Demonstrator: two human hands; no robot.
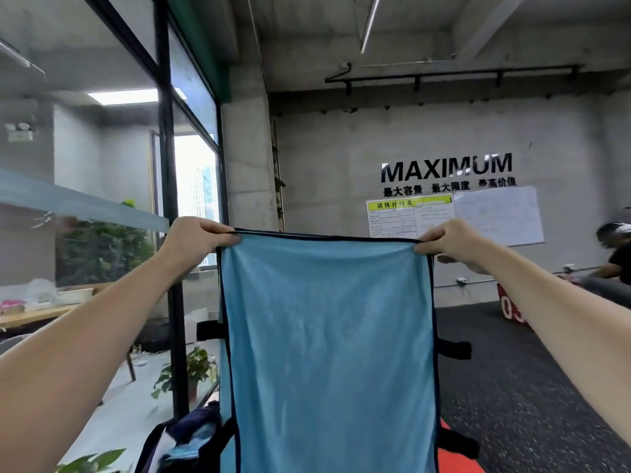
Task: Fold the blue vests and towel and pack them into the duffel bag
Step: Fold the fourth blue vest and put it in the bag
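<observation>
Blue mesh vest (327, 336) hanging lengthwise, top corners pinched by left hand (196, 244), right hand (450, 242)

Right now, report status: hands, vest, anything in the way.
Left hand and right hand pinch the top corners of the blue vest, held up spread flat. Duffel bag open below left. Nothing between vest and bag.

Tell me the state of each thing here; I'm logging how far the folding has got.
Light blue mesh vest with dark trim: unfolded, held up, hanging flat.
Left hand: pinches the vest's top left corner.
Right hand: pinches the vest's top right corner.
Dark duffel bag: on the floor, open, blue fabric inside.
</observation>
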